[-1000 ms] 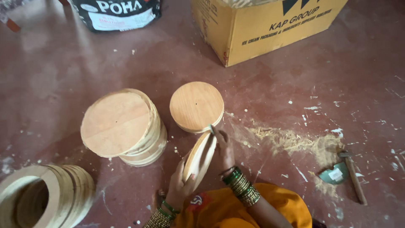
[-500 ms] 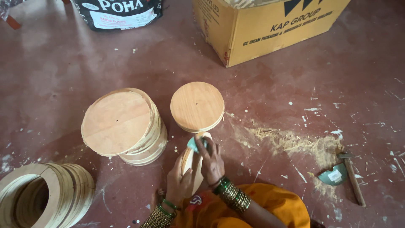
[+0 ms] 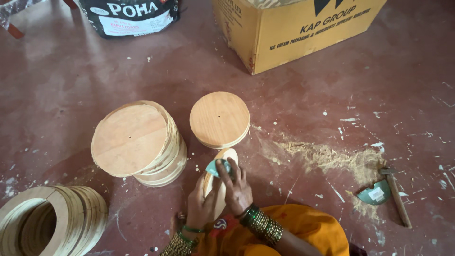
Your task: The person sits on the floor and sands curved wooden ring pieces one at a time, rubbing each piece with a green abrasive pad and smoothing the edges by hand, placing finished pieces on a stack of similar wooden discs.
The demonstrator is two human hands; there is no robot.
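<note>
Cardboard box [image 3: 294, 33]: far ahead of the hands, on the floor [image 3: 332, 95].
Wooden rings [image 3: 52, 220]: stacked on edge, well left of the left hand.
Tall disc stack [image 3: 137, 142]: leaning, ahead-left of the hands.
Short disc stack [image 3: 219, 119]: just ahead of the hands.
Wooden disc [image 3: 219, 178]: on edge, gripped by the left hand [image 3: 201, 206].
Right hand [image 3: 237, 187]: presses a green scrap [image 3: 215, 167] against the disc's rim.
Hammer [image 3: 395, 194]: well right.

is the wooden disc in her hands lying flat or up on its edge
On edge: the wooden disc stands tilted between the left hand and right hand, unlike the flat stacks.
</note>
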